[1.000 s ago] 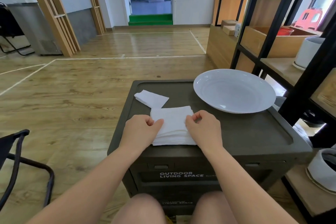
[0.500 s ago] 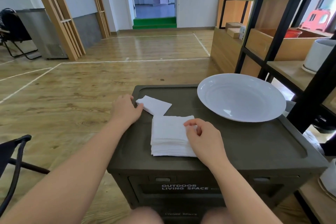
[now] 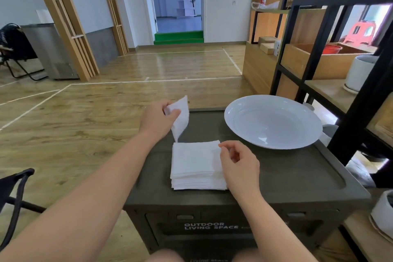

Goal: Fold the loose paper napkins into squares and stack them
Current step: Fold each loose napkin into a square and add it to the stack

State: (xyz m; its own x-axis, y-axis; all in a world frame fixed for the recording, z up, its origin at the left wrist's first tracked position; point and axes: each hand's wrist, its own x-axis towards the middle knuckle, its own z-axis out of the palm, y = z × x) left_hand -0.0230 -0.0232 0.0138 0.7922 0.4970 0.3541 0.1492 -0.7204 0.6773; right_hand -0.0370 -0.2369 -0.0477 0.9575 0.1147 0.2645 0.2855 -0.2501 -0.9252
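Observation:
A stack of folded white napkins lies on the dark green storage box in front of me. My left hand pinches a loose white napkin and holds it up off the box, beyond the stack; it hangs down with a corner pointing at the stack's far left. My right hand hovers at the stack's right edge with its fingers loosely curled, holding nothing; whether it touches the stack I cannot tell.
A large white plate sits on the box's far right. A black-framed wooden shelf with white pots stands close on the right. A black folding chair is at the left, over wooden floor.
My left hand has picked the loose napkin up from the box's far left and lifted it. My right hand has stayed by the stack's right edge, its fingers now raised.

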